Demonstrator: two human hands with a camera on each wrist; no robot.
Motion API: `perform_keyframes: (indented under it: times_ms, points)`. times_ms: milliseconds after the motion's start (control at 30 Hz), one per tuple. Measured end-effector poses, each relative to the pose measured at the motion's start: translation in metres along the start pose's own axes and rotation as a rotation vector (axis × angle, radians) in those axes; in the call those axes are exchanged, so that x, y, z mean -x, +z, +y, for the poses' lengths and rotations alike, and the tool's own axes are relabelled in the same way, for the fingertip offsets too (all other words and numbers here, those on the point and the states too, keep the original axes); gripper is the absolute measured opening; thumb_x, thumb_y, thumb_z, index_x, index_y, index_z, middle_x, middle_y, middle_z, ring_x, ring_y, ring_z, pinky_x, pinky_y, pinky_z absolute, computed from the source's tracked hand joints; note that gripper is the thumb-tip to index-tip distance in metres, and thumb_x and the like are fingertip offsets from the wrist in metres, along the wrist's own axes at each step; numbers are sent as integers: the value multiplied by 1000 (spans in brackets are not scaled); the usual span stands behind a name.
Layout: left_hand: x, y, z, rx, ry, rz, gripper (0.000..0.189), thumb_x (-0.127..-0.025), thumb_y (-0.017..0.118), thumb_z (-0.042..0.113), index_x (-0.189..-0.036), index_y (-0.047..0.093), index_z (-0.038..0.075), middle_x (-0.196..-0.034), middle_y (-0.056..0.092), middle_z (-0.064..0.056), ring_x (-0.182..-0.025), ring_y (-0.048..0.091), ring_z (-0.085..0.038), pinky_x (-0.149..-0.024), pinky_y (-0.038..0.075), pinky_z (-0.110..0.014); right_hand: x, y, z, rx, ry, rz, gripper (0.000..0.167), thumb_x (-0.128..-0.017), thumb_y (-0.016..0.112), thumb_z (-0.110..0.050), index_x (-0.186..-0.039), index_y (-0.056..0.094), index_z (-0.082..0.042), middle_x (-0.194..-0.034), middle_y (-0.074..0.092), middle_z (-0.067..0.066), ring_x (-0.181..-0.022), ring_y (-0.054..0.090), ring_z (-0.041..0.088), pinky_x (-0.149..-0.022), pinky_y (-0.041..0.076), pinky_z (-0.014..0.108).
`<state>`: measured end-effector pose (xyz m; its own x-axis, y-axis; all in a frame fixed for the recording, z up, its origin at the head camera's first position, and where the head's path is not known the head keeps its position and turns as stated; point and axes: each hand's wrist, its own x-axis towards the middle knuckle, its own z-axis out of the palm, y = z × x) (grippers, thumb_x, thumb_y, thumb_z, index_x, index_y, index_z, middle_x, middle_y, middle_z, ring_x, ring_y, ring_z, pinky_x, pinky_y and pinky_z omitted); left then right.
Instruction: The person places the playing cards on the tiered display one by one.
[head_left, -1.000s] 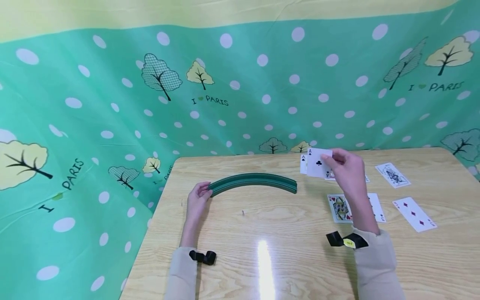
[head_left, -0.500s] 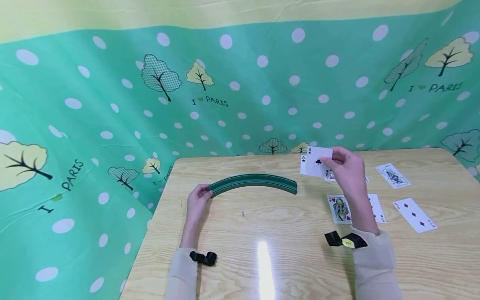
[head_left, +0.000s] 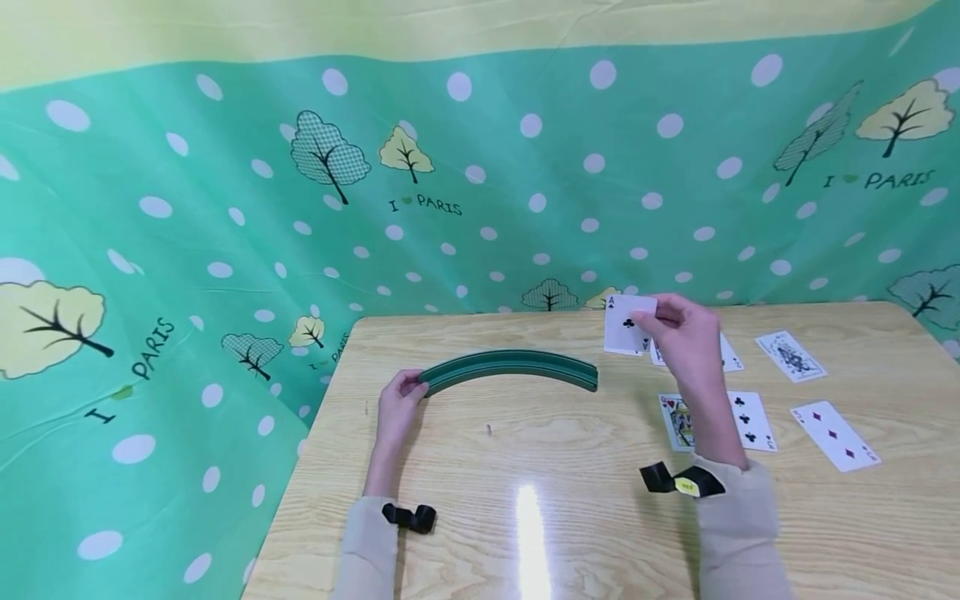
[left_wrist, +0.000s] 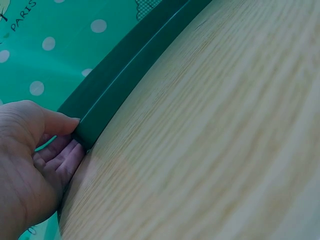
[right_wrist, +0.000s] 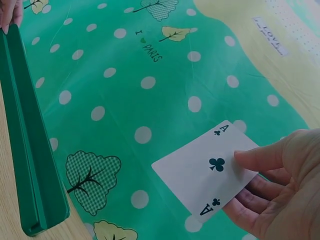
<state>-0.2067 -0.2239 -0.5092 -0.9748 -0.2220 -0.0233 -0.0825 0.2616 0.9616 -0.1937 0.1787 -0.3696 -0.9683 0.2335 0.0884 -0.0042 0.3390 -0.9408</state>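
Between thumb and fingers, my left hand (head_left: 399,406) pinches the left end of a curved dark green playing card holder (head_left: 510,363), a long grooved rail lying on the table. Its thumb rests on the rail's end in the left wrist view. My right hand (head_left: 688,340) holds an ace of clubs (right_wrist: 200,172) by its right edge, thumb on the face and fingers behind. That card is raised over the back of the table, right of the card holder and apart from it. Cards behind the right hand are partly hidden.
On the wooden table (head_left: 585,517) at right lie face-up cards: a joker (head_left: 791,356), a three of diamonds (head_left: 836,435), a queen of hearts (head_left: 675,423) and a three of clubs (head_left: 753,422). A green dotted cloth (head_left: 450,267) hangs behind the table. A small dark mark (head_left: 489,430) shows mid-table.
My right hand has shifted slightly left with the ace of clubs, which now covers another ace that showed past its left edge. The left hand stays on the card holder.
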Motion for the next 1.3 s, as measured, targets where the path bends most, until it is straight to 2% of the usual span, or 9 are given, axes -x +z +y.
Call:
perform_keyframes:
  times_ms: [133,433,700,900,1067,1200,1300]
  points:
    - [-1,1,0,10,1,14,26,-99,63,2,-124,66,-4,-120,66,-22,-107,63,-25,-85,50,-20,0,3,-2,-11,1,1,36,-101,68,-25,-127,69,0,-122,69,17,-102,62,14,-85,48,24]
    - [2,4,1,21,12,23,25,-98,63,1,-122,65,-4,-117,66,-21,-105,63,-26,-83,50,-21,1,8,-6,-58,16,23,36,-100,70,-24,-126,69,0,-118,69,12,-103,62,13,-88,47,25]
    - [2,5,2,23,8,41,25,-97,64,1,-122,66,-4,-115,66,-20,-104,63,-24,-82,50,-19,1,21,-13,-150,-8,85,31,-97,74,-17,-121,71,3,-103,71,2,-95,64,12,-79,51,22]
    - [2,5,3,20,10,42,24,-97,64,1,-121,67,-4,-114,67,-19,-105,63,-25,-84,51,-23,2,27,-18,-173,-1,83,30,-97,74,-17,-121,72,1,-104,72,2,-92,64,13,-67,48,20]
    - [1,6,3,19,12,35,24,-98,64,2,-121,67,-3,-114,67,-18,-105,63,-25,-85,50,-23,2,29,-17,-190,-12,93,30,-97,74,-17,-121,72,1,-103,72,2,-90,64,14,-64,46,20]
    - [1,5,3,19,12,38,24,-98,64,2,-121,67,-3,-113,67,-18,-103,63,-23,-84,50,-23,1,32,-18,-215,-16,91,30,-96,75,-15,-121,72,2,-101,73,0,-92,65,12,-69,50,20]
    - [2,5,3,21,7,36,24,-98,64,2,-121,67,-3,-113,67,-17,-102,63,-23,-84,50,-24,1,36,-19,-225,-22,80,29,-96,73,-12,-122,71,3,-106,73,5,-94,66,12,-76,53,20]
